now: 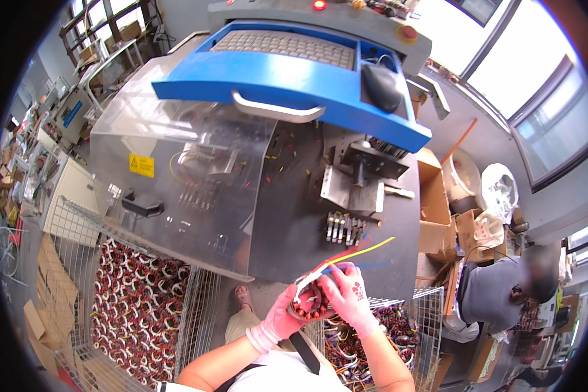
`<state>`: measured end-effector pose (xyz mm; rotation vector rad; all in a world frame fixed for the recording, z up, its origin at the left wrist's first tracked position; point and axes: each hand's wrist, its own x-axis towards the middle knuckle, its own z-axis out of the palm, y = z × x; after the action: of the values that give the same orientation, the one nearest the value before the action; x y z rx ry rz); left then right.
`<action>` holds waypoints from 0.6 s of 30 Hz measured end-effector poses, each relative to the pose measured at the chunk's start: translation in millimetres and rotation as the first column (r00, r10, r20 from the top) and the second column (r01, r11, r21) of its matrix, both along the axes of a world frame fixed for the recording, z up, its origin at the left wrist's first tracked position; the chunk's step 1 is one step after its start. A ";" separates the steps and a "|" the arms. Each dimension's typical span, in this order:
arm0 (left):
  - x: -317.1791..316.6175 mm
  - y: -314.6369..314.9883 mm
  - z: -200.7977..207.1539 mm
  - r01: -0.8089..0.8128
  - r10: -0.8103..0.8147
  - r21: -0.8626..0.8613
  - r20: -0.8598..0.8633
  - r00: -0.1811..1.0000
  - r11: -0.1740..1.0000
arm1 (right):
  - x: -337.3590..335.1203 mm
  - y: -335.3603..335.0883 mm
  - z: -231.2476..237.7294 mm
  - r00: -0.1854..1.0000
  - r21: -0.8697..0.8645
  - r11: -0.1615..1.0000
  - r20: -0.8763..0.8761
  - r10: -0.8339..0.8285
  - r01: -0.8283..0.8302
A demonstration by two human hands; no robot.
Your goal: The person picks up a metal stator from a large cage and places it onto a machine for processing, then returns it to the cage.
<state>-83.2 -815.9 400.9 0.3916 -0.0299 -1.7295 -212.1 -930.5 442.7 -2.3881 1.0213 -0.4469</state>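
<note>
Close in front of my body I hold a ring-shaped motor stator [312,308] with dark red windings. My left hand [277,320], in a pale pink glove, grips its left side. My right hand [347,297], gloved alike with a printed mark on the back, closes round its right side, fingers at the upper rim. Red, yellow and blue lead wires [362,250] with a white sleeve stick out from the stator toward the upper right. Just beyond my hands, a row of metal clamp pieces [345,228] stands on the dark worktable [287,242].
A clear hinged guard [196,196] covers the table's left part. Above hangs a blue keyboard drawer [274,78] with a mouse [381,88]. A metal fixture [353,189] stands at right. Wire baskets of stators [137,307] [385,333] flank me. Another person [496,291] sits at far right.
</note>
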 end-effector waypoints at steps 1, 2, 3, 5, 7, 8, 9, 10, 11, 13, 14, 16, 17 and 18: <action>-2.7 11.6 -0.3 0.026 -0.026 0.010 -0.031 0.999 1.000 | -0.8 1.2 -17.7 0.985 0.201 0.978 0.171 0.020 -0.055; -4.3 23.1 -0.1 0.049 -0.048 0.018 -0.062 0.997 0.999 | 7.7 10.4 -26.8 0.896 0.611 0.791 0.369 -0.245 -0.035; -0.8 40.2 5.6 0.016 -0.012 0.071 -0.049 0.999 0.997 | 19.8 20.7 -16.7 0.863 0.814 0.576 0.344 -0.371 -0.077; 5.5 67.9 1.4 -0.019 0.028 0.056 -0.176 0.984 0.998 | 33.4 38.4 5.1 0.856 0.938 0.333 0.249 -0.454 -0.096; 10.9 91.2 -3.9 -0.066 0.078 0.056 -0.273 0.959 0.996 | 35.5 55.9 3.8 0.772 0.955 0.269 0.265 -0.578 -0.126; 14.4 104.2 -4.2 -0.097 0.113 0.067 -0.300 0.947 0.993 | 35.8 66.8 -1.4 0.715 0.955 0.221 0.294 -0.634 -0.197; 18.9 116.7 -4.0 -0.131 0.153 0.090 -0.317 0.936 0.987 | 39.1 77.7 -6.4 0.652 0.935 0.132 0.327 -0.684 -0.330; 25.8 130.0 -4.1 -0.164 0.192 0.110 -0.335 0.922 0.980 | 46.9 89.9 -10.1 0.586 0.890 0.046 0.336 -0.737 -0.454; 32.8 146.0 -5.4 -0.197 0.236 0.135 -0.429 0.872 0.971 | 58.7 104.3 -10.3 0.581 0.840 0.019 0.391 -0.714 -0.542; 48.6 178.4 -8.8 -0.245 0.300 0.176 -0.444 0.844 0.953 | 89.7 132.7 -14.3 0.660 0.873 0.023 0.385 -0.645 -0.487; 56.3 193.7 -8.7 -0.261 0.327 0.208 -0.420 0.847 0.943 | 103.2 147.7 -16.3 0.700 0.892 0.049 0.386 -0.600 -0.450; 73.2 229.7 -14.5 -0.356 0.421 0.227 -0.428 0.800 0.906 | 139.2 182.8 -17.7 0.857 0.932 0.232 0.351 -0.378 -0.279; 80.7 248.7 -17.9 -0.394 0.452 0.222 -0.444 0.774 0.892 | 157.7 200.2 -14.0 0.929 0.927 0.297 0.299 -0.219 -0.229; 89.9 262.9 -9.0 -0.422 0.508 0.314 -0.283 0.814 0.851 | 174.8 215.6 -10.7 0.972 0.908 0.374 0.227 -0.065 -0.187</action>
<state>6.7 -552.9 391.9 0.2252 0.5080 -1.2842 -37.4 -714.9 432.0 -1.2616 0.7419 -0.0333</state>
